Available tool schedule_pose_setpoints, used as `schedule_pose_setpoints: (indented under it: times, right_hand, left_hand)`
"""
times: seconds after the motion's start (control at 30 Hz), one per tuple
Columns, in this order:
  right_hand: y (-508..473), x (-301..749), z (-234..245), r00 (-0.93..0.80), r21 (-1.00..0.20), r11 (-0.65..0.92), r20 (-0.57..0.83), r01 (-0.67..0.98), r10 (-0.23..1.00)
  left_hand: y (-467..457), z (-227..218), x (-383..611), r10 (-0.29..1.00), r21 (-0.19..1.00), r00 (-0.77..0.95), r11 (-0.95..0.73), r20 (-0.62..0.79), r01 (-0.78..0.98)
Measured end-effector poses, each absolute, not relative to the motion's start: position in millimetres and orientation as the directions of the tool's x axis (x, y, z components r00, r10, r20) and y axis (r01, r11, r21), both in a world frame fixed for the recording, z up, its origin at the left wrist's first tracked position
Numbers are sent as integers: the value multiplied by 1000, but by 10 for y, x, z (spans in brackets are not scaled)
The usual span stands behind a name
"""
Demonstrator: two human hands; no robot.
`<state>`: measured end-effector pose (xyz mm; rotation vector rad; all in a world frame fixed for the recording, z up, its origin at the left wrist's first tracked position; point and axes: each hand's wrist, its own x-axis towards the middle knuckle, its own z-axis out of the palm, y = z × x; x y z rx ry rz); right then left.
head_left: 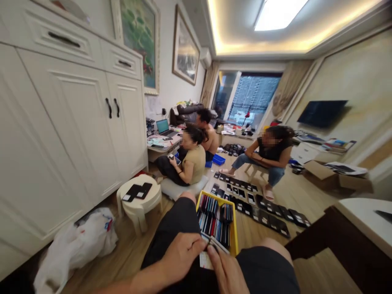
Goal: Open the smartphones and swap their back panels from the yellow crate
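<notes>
Between my knees, both hands are together just in front of a yellow crate (235, 228). My left hand (180, 253) pinches the near side of a pale, flat, phone-sized thing (207, 261) that looks like paper or a label. My right hand (228, 269) grips it from the other side, its fingers also against a thin light-edged slab (219, 244). The fingers partly cover both pieces, so their exact kind cannot be made out. Packed upright in rows inside the crate are many thin phones (212, 220).
Rows of labelled phones (269, 218) lie on the floor beyond the crate. A white stool (139, 208) holds dark phones at left, near a plastic bag (79, 245). Two people sit by a low desk (165, 143); another person (269, 155) sits at right. A table (367, 220) stands at right.
</notes>
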<state>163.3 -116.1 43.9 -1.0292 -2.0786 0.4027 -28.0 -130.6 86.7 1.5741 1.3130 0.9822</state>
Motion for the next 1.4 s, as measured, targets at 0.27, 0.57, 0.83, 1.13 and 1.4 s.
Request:
schedule_pose_setpoints:
  times: [0.27, 0.57, 0.83, 1.13, 1.4]
  right_hand:
    - [-1239, 1308, 923, -592, -722, 481, 123, 497, 797]
    - [-1258, 1221, 1055, -666, -624, 520, 0, 583, 746]
    - [-1249, 1183, 989, -610, -461, 508, -96, 728, 786]
    - [-1342, 1293, 1132, -636, -444, 525, -145, 726, 758]
    - [-1418, 1307, 1078, -655, -524, 510, -129, 683, 745]
  left_hand:
    - [-1273, 1086, -826, 947, 899, 319, -102, -44, 425]
    - [-1278, 1288, -877, 907, 932, 410, -62, -97, 357]
    - [-1355, 1006, -626, 994, 941, 80, 44, -75, 336]
    - [-1139, 1271, -973, 857, 926, 401, 200, -323, 319]
    - [-1133, 1424, -957, 795, 891, 480, 159, -370, 424]
